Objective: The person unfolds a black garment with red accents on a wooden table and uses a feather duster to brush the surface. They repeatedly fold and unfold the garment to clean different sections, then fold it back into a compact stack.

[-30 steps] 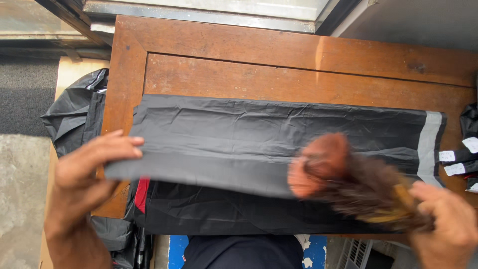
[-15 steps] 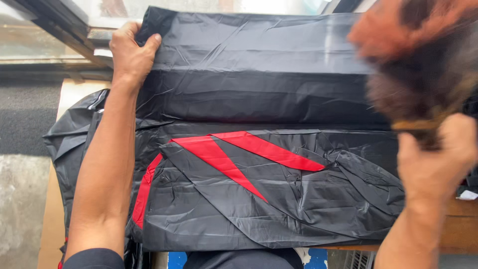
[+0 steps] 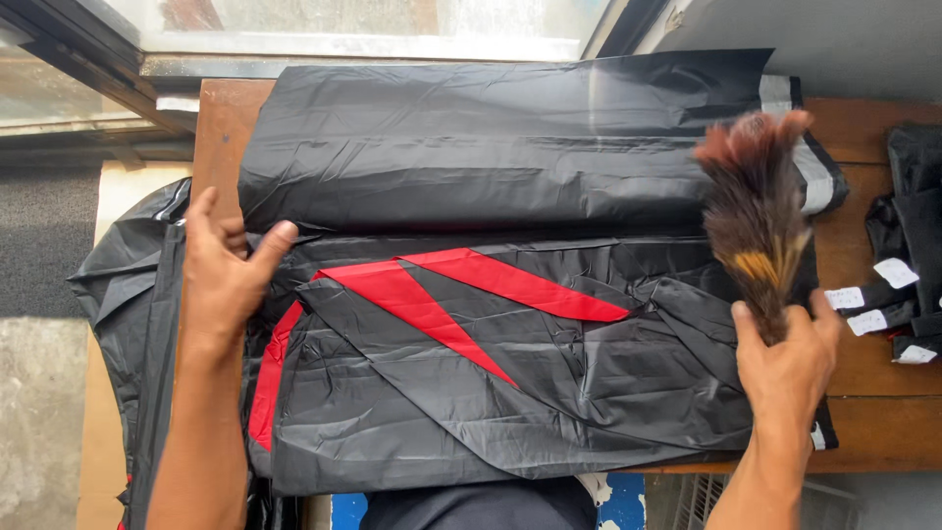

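At the far left a loose fold of the black garment (image 3: pixel 123 294) spills over the edge of the wooden table (image 3: pixel 221 123); just beside it the left hand (image 3: pixel 221 275) lies palm-down on the cloth's left border, fingers spread wide and gripping nothing, thumb angled toward the red stripes (image 3: pixel 442 294) that cross the lower panel. The upper panel is folded flat toward the window (image 3: pixel 373 20); the lower one is creased. At the right the right hand (image 3: pixel 785 358) is closed around the handle of a feather duster (image 3: pixel 756 211), plumes upright over the garment's right end near a grey band. Folded dark pieces with white tags (image 3: pixel 888 285) lie further right. The step looks like dusting the spread garment while pinning it; a next sweep would call for firm left-hand pressure.
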